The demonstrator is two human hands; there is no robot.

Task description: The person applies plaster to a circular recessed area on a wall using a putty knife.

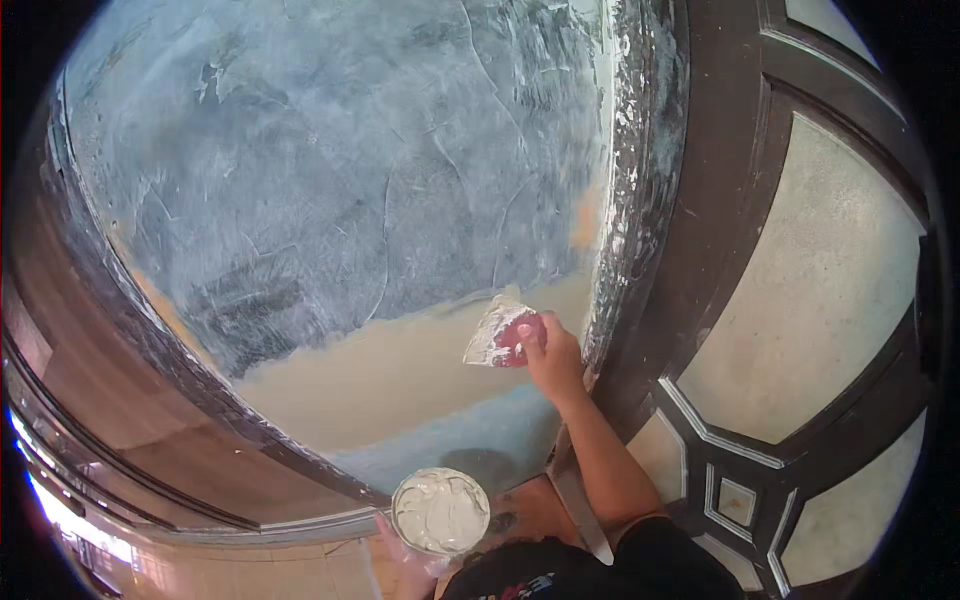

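Observation:
A putty knife [492, 338] with a reddish handle and a broad blade smeared with off-white paste is gripped in my right hand [553, 358]. Its blade lies at the beige coated band [400, 365] low on the wall, close to the upper edge of that band. Above it the wall [350, 180] is blue-grey, streaked and cracked-looking. In my left hand [402, 560] is a round tub [440, 512] full of off-white paste, tilted toward me. The tub hides most of the left fingers.
Dark wooden panelling with pale insets [810, 280] stands to the right. A paste-spattered dark frame strip [630, 150] borders the wall there. Brown boards [150, 380] run along the left. Tiled floor [260, 570] shows at the bottom, with bright light at the lower left.

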